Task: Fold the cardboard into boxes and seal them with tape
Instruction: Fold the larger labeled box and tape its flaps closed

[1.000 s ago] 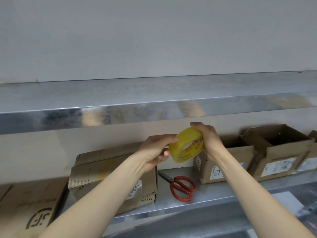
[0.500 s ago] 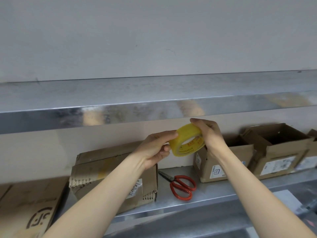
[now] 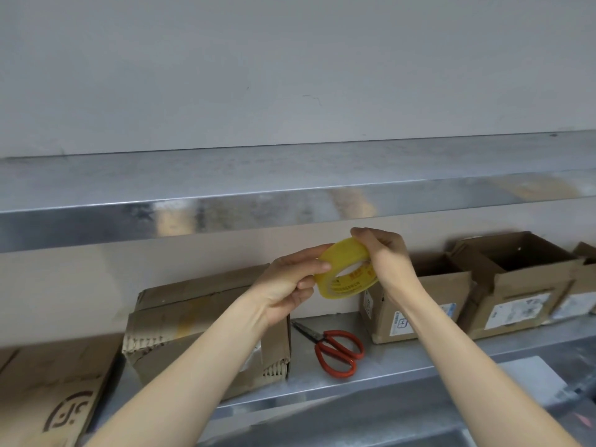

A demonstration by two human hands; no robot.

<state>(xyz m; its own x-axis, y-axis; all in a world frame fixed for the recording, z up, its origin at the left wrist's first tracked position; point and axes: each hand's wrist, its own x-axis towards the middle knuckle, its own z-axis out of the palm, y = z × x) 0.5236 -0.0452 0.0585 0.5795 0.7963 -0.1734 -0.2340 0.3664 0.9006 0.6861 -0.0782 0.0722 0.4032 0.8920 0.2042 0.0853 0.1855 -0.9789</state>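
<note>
A yellow roll of tape is held up in front of the lower shelf, tilted so its printed core faces down toward me. My right hand grips the roll from the right with fingers curled over its top. My left hand pinches the roll's left edge between thumb and fingers. A closed, worn cardboard box sits on the shelf below my left forearm. Two open cardboard boxes stand on the shelf to the right.
Red-handled scissors lie on the steel shelf between the boxes. A steel upper shelf runs across just above my hands. Flat cardboard with a printed logo sits at lower left. Another box edge shows far right.
Both hands have turned the roll and raised it slightly; its open core now faces more downward, and my left thumb has shifted along the roll's edge.
</note>
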